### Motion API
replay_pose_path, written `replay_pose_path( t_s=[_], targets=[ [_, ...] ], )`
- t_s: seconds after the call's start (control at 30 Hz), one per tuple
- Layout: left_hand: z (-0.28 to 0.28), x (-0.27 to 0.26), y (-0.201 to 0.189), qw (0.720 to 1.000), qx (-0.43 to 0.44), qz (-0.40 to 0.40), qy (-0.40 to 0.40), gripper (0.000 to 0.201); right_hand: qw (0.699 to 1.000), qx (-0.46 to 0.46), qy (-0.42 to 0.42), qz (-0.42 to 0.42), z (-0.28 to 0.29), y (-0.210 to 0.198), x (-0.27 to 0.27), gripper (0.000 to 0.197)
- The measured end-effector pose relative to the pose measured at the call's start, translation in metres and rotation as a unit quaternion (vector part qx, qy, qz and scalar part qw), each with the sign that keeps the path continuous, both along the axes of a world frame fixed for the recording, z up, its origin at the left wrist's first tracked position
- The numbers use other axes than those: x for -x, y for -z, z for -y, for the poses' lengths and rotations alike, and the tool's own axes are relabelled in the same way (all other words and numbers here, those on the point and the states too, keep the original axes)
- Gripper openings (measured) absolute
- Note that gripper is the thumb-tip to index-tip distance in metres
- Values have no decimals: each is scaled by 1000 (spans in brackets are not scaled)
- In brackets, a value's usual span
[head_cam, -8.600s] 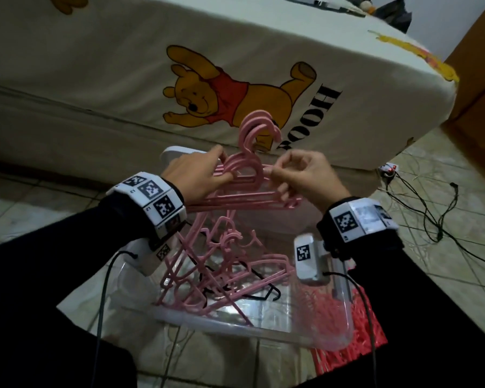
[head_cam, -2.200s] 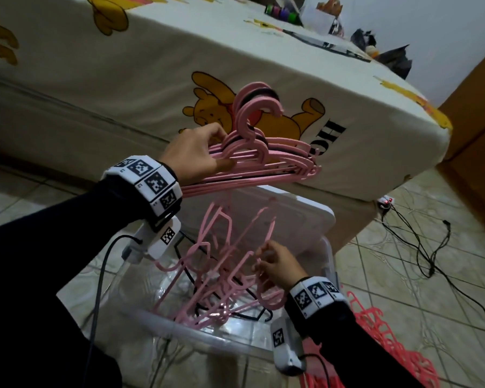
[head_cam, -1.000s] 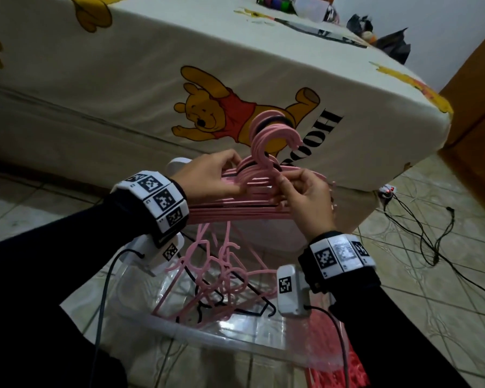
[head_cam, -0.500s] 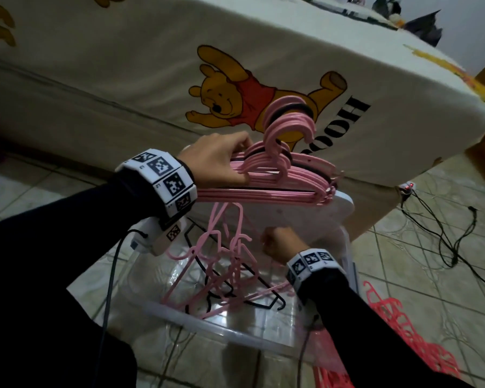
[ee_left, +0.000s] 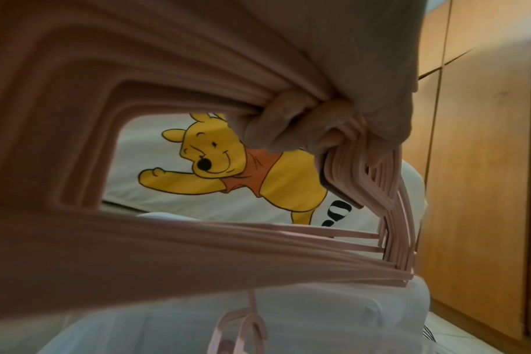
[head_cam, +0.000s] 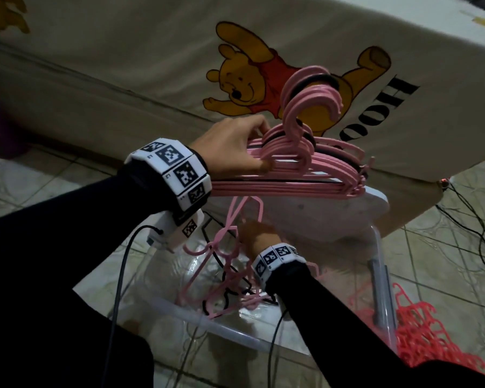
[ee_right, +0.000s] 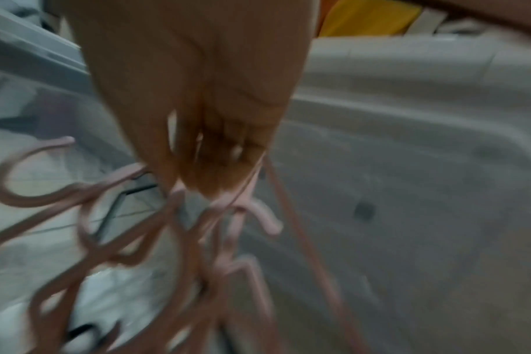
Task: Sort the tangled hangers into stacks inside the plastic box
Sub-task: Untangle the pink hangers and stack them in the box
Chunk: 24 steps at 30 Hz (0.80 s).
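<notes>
My left hand (head_cam: 262,145) holds a neat stack of pink hangers (head_cam: 305,180) in the air above the box, hooks up. In the left wrist view its fingers (ee_left: 285,119) curl round the necks of the stack (ee_left: 197,251). My right hand (head_cam: 251,233) is down inside the clear plastic box (head_cam: 221,330), among the tangled pink hangers (head_cam: 230,278). The right wrist view is blurred, but the fingertips (ee_right: 209,177) bunch together on a pink hanger (ee_right: 179,215) at the top of the tangle. A black hanger lies under the pink ones.
The white box lid (head_cam: 333,217) leans behind the box against the bed (head_cam: 123,65) with its cartoon bear sheet. Red plastic hangers (head_cam: 431,337) lie on the tiled floor to the right. Cables (head_cam: 476,233) trail at far right. A wooden wardrobe (ee_left: 476,167) stands beyond.
My right hand has left the stack and dropped into the box onto the tangle. The left hand keeps holding the stack, slightly higher in view.
</notes>
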State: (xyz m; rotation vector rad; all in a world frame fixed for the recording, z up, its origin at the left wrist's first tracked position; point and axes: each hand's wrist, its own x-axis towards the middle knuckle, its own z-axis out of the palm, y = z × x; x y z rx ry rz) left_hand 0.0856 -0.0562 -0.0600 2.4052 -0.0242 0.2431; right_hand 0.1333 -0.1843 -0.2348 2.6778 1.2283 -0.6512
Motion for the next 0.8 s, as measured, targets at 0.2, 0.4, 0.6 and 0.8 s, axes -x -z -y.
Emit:
replay_pose_path(
  t_s=[0.2, 0.4, 0.6, 0.8],
  targets=[
    [-4, 3, 0, 1000, 0, 8, 2, 32, 994, 36, -79, 71, 13, 14, 11, 51],
    [-7, 4, -1, 1000, -4, 12, 3, 34, 984, -14, -141, 108, 24, -3, 0, 33],
    [0, 5, -4, 1000, -22, 19, 11, 34, 984, -63, -135, 97, 46, -30, -2, 28],
    [11, 5, -9, 999, -34, 27, 15, 37, 991, -85, -85, 54, 62, -36, 8, 25]
  ],
)
